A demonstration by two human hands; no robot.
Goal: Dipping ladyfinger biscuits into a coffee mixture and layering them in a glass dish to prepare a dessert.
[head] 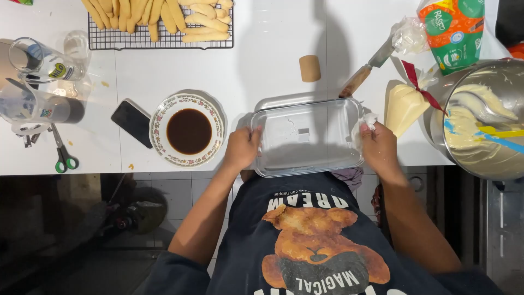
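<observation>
Glass dish (305, 136) sat at the worktop's (262, 65) near edge; your left hand (241, 148) gripped its nine-o'clock end, fingers curled on the rim, while your right hand (379, 147), clutching a crumpled tissue (367, 123), held three o'clock.

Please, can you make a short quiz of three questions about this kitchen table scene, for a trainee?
1. True or false: the glass baking dish is full of cream.
2. What is in the flowered bowl? A) dark liquid B) flour C) eggs
3. What does the right hand hold against the dish rim?

Key:
1. False: the dish is empty; the cream is in the metal mixing bowl.
2. A.
3. A crumpled white tissue, while the left hand grips the opposite side of the dish.
</observation>
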